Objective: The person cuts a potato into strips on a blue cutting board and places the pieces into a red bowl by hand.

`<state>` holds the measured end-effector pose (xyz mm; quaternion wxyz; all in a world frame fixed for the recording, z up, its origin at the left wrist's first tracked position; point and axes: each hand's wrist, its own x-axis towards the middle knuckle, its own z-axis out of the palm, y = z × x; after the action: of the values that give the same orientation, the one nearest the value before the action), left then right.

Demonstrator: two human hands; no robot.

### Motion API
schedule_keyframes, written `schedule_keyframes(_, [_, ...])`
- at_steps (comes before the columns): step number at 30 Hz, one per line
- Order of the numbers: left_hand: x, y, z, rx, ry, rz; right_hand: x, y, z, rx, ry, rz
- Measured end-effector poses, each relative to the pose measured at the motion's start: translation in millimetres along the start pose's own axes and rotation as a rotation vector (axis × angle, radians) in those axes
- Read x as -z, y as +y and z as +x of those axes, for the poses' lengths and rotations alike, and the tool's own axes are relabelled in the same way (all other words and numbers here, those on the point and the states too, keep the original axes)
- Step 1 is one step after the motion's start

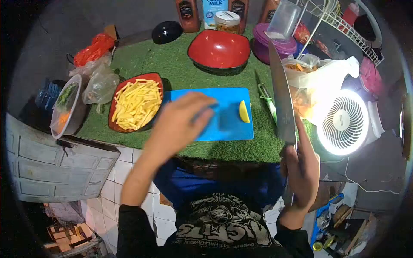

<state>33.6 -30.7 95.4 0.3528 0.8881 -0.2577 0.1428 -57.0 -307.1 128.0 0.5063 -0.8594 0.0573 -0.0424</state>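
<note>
My right hand (303, 178) is closed around the handle of a large kitchen knife (282, 99), held upright with its blade pointing away from me, right of the blue cutting board (230, 131). Over the board's left part is my left hand (183, 120), a little blurred, with thumb and fingers apart and nothing visible between them. A yellow wedge-shaped piece (244, 112) lies near the board's right edge. Pale yellow sticks, like cut potato (137, 103), fill a red and black bowl (112, 122) to the left.
A second red bowl (218, 47) stands behind the board. A green-handled peeler (267, 99) lies to its right. Further right are a lit white fan (343, 122), plastic bags (329, 75) and a purple container (262, 41). At far left sits a tub (77, 112) with vegetables.
</note>
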Motion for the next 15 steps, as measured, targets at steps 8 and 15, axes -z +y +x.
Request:
schedule_keyframes(8, [-100,-13,24,-0.123,-0.077,0.025,-5,33,-12,0.097,-0.27,-0.291])
schedule_keyframes(15, [-99,-4,33,-0.075,-0.188,0.057,-19,38,-1,0.09,-0.21,-0.163])
